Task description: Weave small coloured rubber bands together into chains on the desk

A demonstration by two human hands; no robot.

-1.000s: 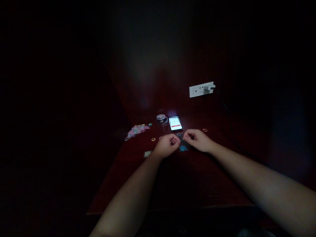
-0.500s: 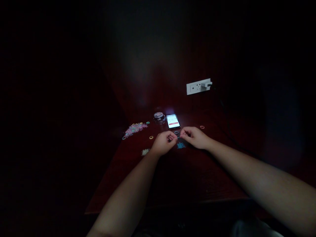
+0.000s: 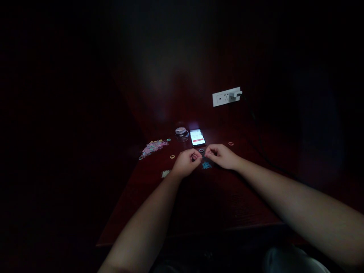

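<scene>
Fingertips of my left hand point(image 3: 186, 163) and my right hand point(image 3: 221, 156) are pinched close together, with a small blue-green rubber band point(image 3: 203, 157) held between them. Just below lies a little heap of blue rubber bands point(image 3: 206, 165). A pale ring-shaped band point(image 3: 201, 150) rests right behind the fingertips. By my left wrist sits a small pile of pale yellow rubber bands point(image 3: 165, 173), and a single yellow band point(image 3: 172, 156) lies farther back. One pink band point(image 3: 231, 143) is behind my right hand.
A large mixed pile of pink, purple and green bands point(image 3: 153, 148) covers the table's point(image 3: 136, 204) left side. Toward the back stand a lidded clear jar point(image 3: 181, 134) and a phone point(image 3: 198, 138) with its screen lit. A wall socket point(image 3: 226, 97) holds a plug with a dark cable.
The whole view has shifted slightly, so everything sits a little farther left and higher. My hands keep their pinch on the band, and the gap between them is slightly narrower.
</scene>
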